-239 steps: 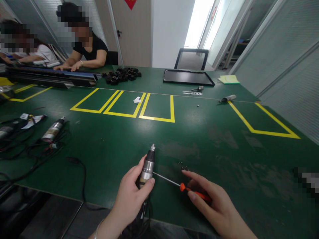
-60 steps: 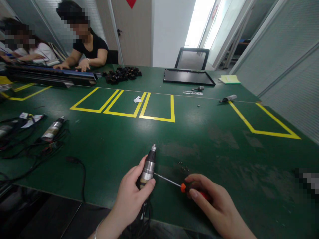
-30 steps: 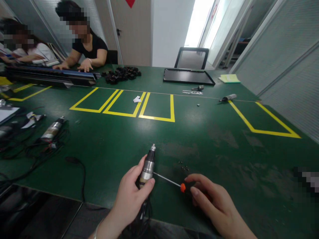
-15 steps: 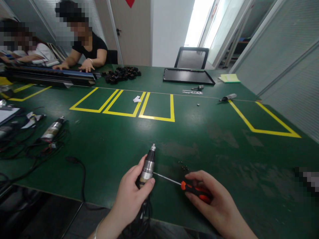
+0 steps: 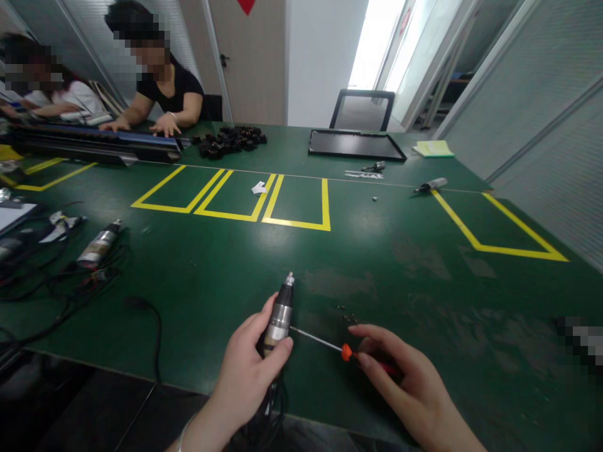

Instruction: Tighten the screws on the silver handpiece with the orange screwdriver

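My left hand is wrapped round a silver and black electric screwdriver, its tip pointing away from me and its cable hanging below. From the right, my right hand grips the red and black handle of a hand screwdriver. The thin shaft's tip touches the side of the electric tool's body, just above my left thumb. Several small screws lie on the green table beyond my right fingers.
On the green table, another electric screwdriver lies among black cables at left. Yellow tape outlines cross the middle. Farther back are a black tray, a pile of black parts and two people working at the left.
My right thumb and fingers have shifted on the red and black handle, covering more of it. The left hand and the electric screwdriver look unmoved.
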### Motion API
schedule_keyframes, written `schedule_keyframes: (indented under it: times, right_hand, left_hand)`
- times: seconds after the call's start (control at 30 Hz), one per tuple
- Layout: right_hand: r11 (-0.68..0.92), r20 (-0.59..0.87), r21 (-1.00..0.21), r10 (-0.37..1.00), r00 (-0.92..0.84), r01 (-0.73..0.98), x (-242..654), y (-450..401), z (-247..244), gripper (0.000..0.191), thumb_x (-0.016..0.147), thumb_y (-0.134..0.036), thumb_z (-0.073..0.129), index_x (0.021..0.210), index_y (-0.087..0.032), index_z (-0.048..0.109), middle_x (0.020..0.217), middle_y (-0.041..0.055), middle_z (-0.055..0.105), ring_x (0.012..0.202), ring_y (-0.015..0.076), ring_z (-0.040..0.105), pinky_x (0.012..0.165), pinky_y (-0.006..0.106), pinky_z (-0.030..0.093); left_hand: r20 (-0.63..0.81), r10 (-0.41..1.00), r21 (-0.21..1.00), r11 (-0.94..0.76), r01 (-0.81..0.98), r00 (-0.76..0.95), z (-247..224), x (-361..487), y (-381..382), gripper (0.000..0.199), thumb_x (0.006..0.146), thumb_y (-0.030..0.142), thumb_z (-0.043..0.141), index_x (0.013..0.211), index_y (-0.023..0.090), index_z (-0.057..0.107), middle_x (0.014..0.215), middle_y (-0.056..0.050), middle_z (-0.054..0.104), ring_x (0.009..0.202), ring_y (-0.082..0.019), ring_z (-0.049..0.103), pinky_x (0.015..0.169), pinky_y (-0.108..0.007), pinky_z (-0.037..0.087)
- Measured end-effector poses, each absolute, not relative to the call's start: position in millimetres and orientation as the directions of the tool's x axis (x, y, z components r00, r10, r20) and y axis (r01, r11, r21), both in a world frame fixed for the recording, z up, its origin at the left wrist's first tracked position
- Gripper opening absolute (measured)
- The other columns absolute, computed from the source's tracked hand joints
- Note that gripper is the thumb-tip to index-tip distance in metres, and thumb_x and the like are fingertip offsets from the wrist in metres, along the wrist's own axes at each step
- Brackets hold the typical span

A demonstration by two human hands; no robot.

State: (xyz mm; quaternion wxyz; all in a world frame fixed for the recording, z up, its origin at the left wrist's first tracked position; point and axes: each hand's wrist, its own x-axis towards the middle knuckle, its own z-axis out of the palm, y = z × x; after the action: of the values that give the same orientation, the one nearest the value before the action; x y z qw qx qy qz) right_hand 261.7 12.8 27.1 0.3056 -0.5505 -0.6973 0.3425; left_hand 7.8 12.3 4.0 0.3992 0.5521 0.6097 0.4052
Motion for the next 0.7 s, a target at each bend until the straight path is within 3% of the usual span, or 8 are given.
schedule_keyframes:
  times: [0.2, 0.4, 0.57, 0.7]
  right_hand:
    - [0.226, 0.167, -0.796, 0.974, -0.155, 0.562, 262.6, 12.5, 27.9, 0.027, 0.083, -0.025, 0.068, 0.11, -0.024, 0.072, 0.08, 0.0001, 0.073, 0.068, 0.0144, 0.074, 0.061, 0.02, 0.059]
    - [0.318, 0.22, -0.773, 0.946, -0.238, 0.549, 263.6, 15.4, 26.4, 0.028, 0.079, -0.016, 0.07, 0.106, -0.026, 0.075, 0.083, 0.0007, 0.074, 0.073, 0.0146, 0.074, 0.068, 0.021, 0.06]
    - [0.241, 0.103, -0.768, 0.961, -0.257, 0.594, 262.1, 16.0, 27.8, 0.027, 0.081, -0.02, 0.071, 0.106, -0.024, 0.078, 0.098, 0.0057, 0.081, 0.086, 0.02, 0.078, 0.078, 0.027, 0.063]
    - [0.228, 0.046, -0.757, 0.953, -0.299, 0.612, 262.1, 17.2, 31.0, 0.023, 0.087, -0.027, 0.068, 0.106, -0.026, 0.082, 0.095, 0.0066, 0.083, 0.083, 0.0218, 0.079, 0.076, 0.029, 0.062]
  left_hand:
    - [-0.04, 0.997, 0.936, 0.063, 0.347, -0.073, 3.2, 7.8, 12.7, 0.061, 0.085, 0.036, 0.068, 0.143, 0.02, 0.06, 0.11, -0.008, 0.074, 0.1, -0.028, 0.067, 0.082, -0.034, 0.05]
    - [-0.044, 0.996, 0.937, 0.067, 0.342, -0.076, 3.1, 8.0, 13.5, 0.061, 0.085, 0.036, 0.068, 0.143, 0.019, 0.06, 0.111, -0.008, 0.073, 0.103, -0.028, 0.066, 0.084, -0.034, 0.05]
    - [-0.05, 0.996, 0.933, 0.073, 0.354, -0.075, 5.6, 8.3, 13.4, 0.06, 0.085, 0.035, 0.067, 0.144, 0.02, 0.059, 0.108, -0.007, 0.073, 0.104, -0.028, 0.066, 0.083, -0.034, 0.049]
    - [-0.052, 0.996, 0.934, 0.075, 0.349, -0.076, 6.6, 8.9, 13.5, 0.061, 0.085, 0.036, 0.067, 0.143, 0.018, 0.06, 0.105, -0.007, 0.073, 0.102, -0.028, 0.066, 0.083, -0.035, 0.05]
